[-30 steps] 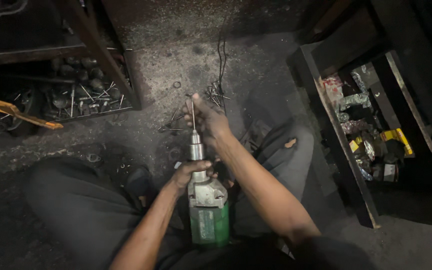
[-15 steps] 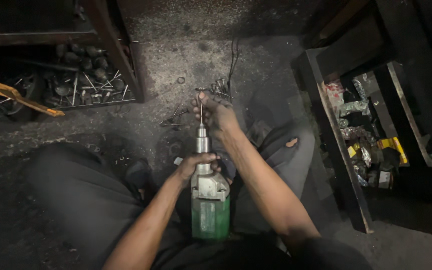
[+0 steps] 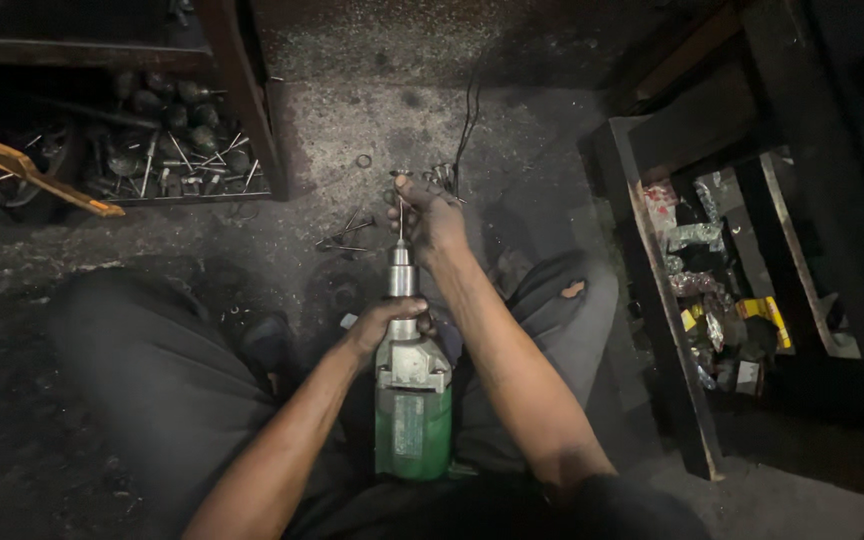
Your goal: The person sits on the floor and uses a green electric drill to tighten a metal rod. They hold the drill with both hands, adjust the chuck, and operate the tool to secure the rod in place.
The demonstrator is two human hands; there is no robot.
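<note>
A green electric drill (image 3: 413, 420) with a grey metal gear housing lies between my knees, its chuck (image 3: 401, 272) pointing away from me. My left hand (image 3: 384, 326) wraps around the drill's neck just behind the chuck. A thin drill bit (image 3: 400, 218) sticks out of the chuck. My right hand (image 3: 430, 217) reaches past the chuck and pinches the bit's far end. I sit on a dark, dirty floor in dark trousers.
Loose bits and small metal parts (image 3: 347, 236) lie on the floor beyond the drill, with a black cord (image 3: 467, 125). A tray of metal rods and bits (image 3: 174, 165) sits at the back left by a yellow tool (image 3: 27, 170). An open dark toolbox (image 3: 722, 290) stands at right.
The view has shifted slightly. My right hand has stayed at the bit's tip and my left hand keeps its grip behind the chuck.
</note>
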